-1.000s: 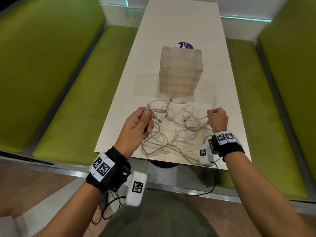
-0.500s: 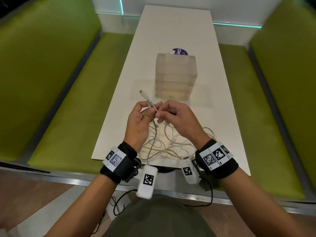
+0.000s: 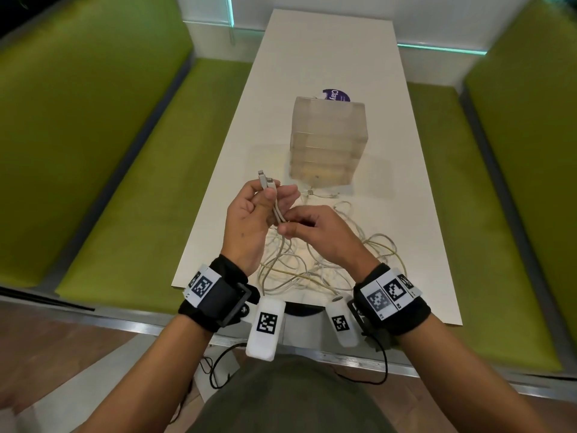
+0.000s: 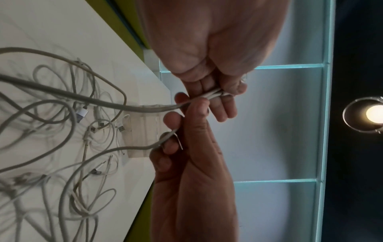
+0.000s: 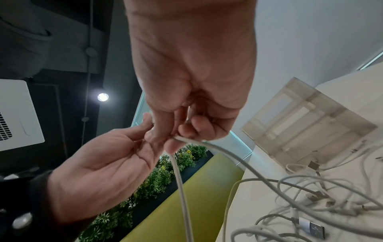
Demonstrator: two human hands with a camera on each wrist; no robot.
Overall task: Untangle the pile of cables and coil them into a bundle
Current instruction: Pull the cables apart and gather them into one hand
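Note:
A tangled pile of white cables (image 3: 315, 270) lies on the near end of the white table (image 3: 327, 51). My left hand (image 3: 271, 198) is raised above it and grips two cable ends side by side, their connectors (image 3: 265, 182) sticking up past the fingers. My right hand (image 3: 285, 226) pinches the same two strands just below the left hand. In the left wrist view the left fingers (image 4: 228, 104) curl round the strands and the right hand (image 4: 186, 117) meets them from below. In the right wrist view two strands (image 5: 180, 180) run down from the right hand (image 5: 172, 135) to the pile (image 5: 311, 204).
A translucent stack of plastic boxes (image 3: 327, 142) stands just behind the pile, with a purple round label (image 3: 336, 95) behind it. Green benches (image 3: 125, 182) (image 3: 505, 214) flank the table. One loose connector (image 3: 310, 192) lies at the box's foot.
The hands were apart, each holding one cable end. They came together above the pile; the left hand now holds both ends and the right hand has slid down the strands.

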